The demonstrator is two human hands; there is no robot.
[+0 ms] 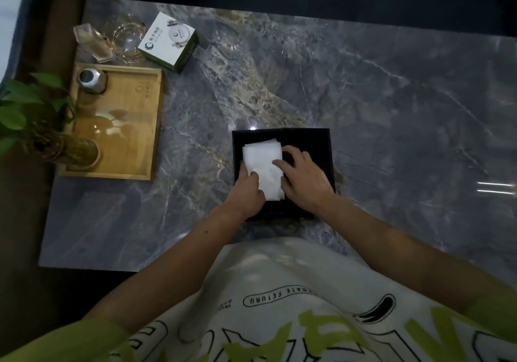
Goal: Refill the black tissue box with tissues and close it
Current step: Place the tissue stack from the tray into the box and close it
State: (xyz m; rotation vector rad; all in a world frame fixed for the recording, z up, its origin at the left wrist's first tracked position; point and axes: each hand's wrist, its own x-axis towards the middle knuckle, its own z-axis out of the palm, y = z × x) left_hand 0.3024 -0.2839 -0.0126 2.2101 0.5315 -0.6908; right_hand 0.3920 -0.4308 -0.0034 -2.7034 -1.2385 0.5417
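The black tissue box [307, 137] stands open on the marble table, near its front edge. A stack of white tissues [261, 156] lies inside it, toward the left half. My left hand [247, 189] grips the near left corner of the stack, fingers curled over its edge. From the right, my right hand [303, 175] presses on the stack, with fingertips on the tissue and the palm over the box's dark right half. No lid is visible.
A wooden tray [134, 126] at the left holds a metal canister [91, 80] and a plant in a glass vase [70, 151]. Behind it stand a white and green carton [169, 41], a glass bowl [126, 37] and a glass jar [93, 44].
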